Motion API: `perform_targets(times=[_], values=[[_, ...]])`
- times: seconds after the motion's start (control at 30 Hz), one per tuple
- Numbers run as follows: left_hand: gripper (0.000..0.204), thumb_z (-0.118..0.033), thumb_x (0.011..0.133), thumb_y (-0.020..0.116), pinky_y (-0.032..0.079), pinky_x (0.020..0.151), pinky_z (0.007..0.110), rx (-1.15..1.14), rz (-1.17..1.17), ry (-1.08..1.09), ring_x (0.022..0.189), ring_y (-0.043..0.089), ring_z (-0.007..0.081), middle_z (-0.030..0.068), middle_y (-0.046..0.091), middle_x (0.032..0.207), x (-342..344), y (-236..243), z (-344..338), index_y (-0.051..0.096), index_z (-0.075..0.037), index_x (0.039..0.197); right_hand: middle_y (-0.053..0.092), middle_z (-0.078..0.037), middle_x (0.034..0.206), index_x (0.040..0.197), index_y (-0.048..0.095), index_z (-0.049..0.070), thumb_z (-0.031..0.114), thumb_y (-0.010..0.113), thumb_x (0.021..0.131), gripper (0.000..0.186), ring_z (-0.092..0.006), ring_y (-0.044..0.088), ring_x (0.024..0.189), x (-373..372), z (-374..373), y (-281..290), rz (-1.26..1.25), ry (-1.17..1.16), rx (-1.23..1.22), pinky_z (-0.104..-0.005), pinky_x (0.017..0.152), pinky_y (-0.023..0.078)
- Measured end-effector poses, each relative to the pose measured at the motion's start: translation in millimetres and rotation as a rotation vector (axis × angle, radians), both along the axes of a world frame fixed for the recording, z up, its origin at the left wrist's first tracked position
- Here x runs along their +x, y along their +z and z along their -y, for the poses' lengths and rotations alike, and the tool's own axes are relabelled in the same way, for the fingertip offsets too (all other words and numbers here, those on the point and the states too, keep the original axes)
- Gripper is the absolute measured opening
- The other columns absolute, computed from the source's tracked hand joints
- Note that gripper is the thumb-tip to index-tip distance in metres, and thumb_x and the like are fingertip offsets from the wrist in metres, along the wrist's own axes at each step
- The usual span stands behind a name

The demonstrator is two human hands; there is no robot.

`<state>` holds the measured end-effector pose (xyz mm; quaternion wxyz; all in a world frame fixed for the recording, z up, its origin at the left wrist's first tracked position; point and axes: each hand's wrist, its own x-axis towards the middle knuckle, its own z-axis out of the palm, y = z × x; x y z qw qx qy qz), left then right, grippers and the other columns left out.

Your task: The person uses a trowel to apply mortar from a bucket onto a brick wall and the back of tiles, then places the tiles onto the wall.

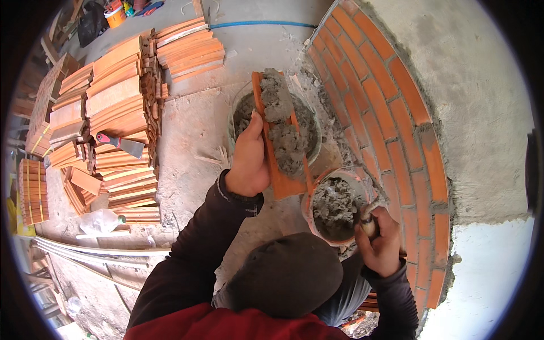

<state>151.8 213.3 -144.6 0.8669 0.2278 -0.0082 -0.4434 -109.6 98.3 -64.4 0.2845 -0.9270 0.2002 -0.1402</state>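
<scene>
My left hand (249, 161) is closed round the edge of a thin orange brick tile (288, 188), held tilted up. Two lumps of wet grey mortar (288, 148) sit on the tile's face. In my right hand (383, 245) is a trowel (369, 226), gripped by its wooden handle at the right rim of a small bucket (309, 214). Grey mortar (335, 207) partly fills that bucket; I cannot make out the trowel's blade clearly. Behind the tile stands a wider round tub (319, 127), also with mortar in it and partly hidden.
A wall faced with orange brick tiles (388, 107) rises close on my right. Tall stacks of tiles (116, 85) stand at the left, with a scraper (122, 144) lying on them. Long pale pipes (102, 249) and a plastic bag (102, 221) lie nearer on the left.
</scene>
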Motion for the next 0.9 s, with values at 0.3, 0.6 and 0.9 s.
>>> perform_targets(times=[0.3,0.6,0.9], values=[[0.051,-0.039,0.108,0.026,0.047,0.103,0.044,-0.037,0.01,-0.142,0.118,0.058,0.0272,0.0126,0.056,0.135,0.4,29.3,-26.5,0.042,-0.005,0.143,0.067,-0.019,0.095,0.11,0.062,-0.001,0.002,0.067,0.084,0.027,-0.0354,0.068,0.085,-2.0,29.7,-63.9,0.168,0.065,-0.153,-0.035,0.077,0.052],[0.052,-0.039,0.107,0.028,0.047,0.102,0.04,-0.016,-0.03,-0.139,0.116,0.059,0.0262,0.012,0.057,0.135,-9.5,47.8,-28.6,0.044,-0.003,0.142,0.063,-0.018,0.092,0.104,0.064,0.001,-0.002,0.064,0.065,0.039,-0.0378,0.061,0.077,7.9,23.9,-91.5,0.283,0.02,-0.44,-0.0439,0.069,0.05],[0.047,-0.032,0.107,0.039,0.04,0.108,0.035,0.23,0.145,0.05,0.125,0.051,0.0224,0.0119,0.052,0.14,-18.1,48.5,-25.6,0.044,0.001,0.14,0.064,-0.015,0.089,0.102,0.065,0.0,-0.005,0.066,0.071,0.032,-0.0334,0.063,0.074,0.4,43.1,-68.1,0.249,-0.068,-0.294,-0.0373,0.067,0.051]])
